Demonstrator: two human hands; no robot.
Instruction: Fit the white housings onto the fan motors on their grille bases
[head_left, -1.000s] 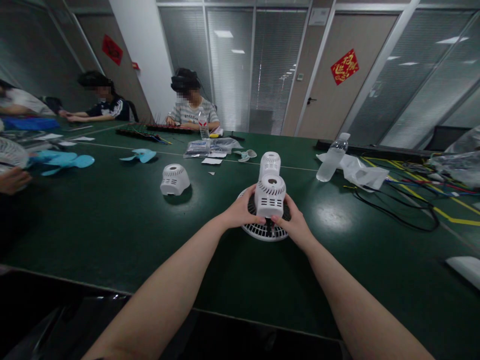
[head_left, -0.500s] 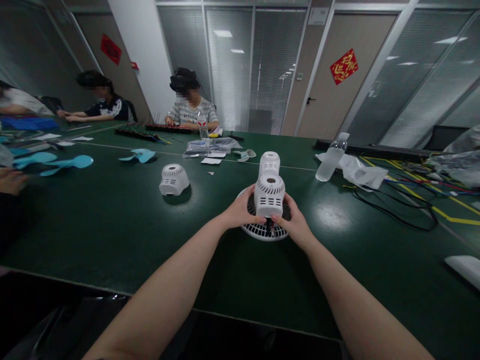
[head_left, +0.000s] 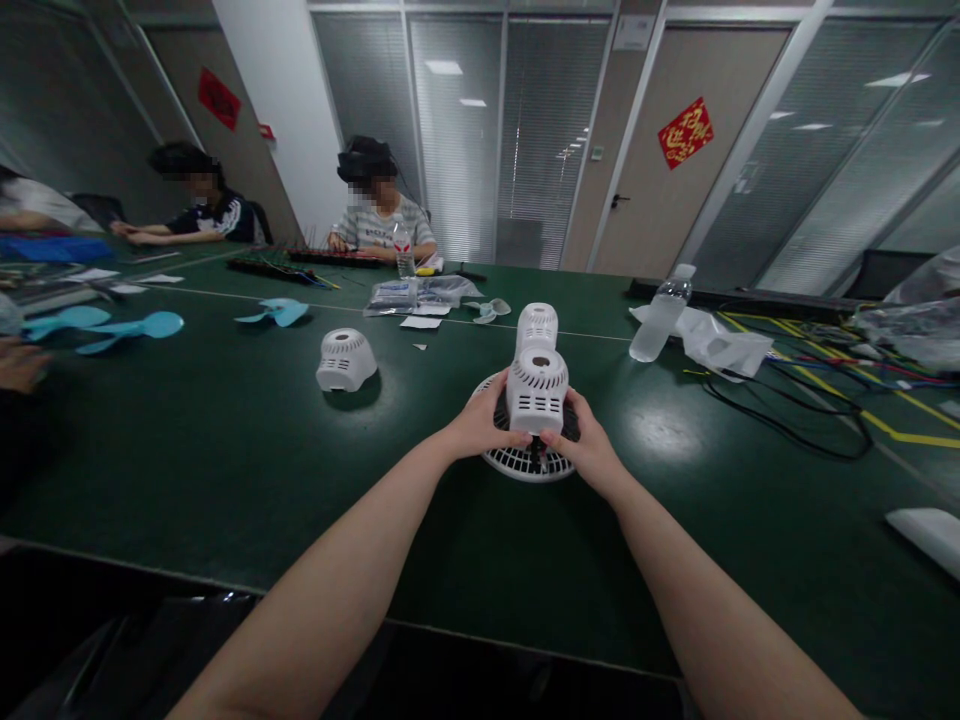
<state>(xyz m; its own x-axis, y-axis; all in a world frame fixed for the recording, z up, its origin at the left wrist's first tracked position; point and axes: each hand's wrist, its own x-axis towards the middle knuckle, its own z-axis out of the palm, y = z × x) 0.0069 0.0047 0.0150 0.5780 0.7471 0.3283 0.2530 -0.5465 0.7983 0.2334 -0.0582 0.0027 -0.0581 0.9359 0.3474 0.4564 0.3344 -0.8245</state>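
Between my two hands is a white, slotted fan motor cover with a round hole in its top. My left hand grips its left side, thumb at the lower front edge. On the opposite side my right hand holds it the same way. Under the cover lies a round white fan grille on the table, with dark parts showing below the cover's front edge. Just behind stands another white vented cover, partly hidden. A separate white motor cover sits to the left.
Blue fan blades lie at the left. A frosted bottle, a white plastic bag and black cables are on the right. Plastic packets and a clear bottle stand farther back, near a seated person.
Both hands keep their hold on the motor cover over the grille. The whole view has shifted very slightly; nothing else has visibly moved.
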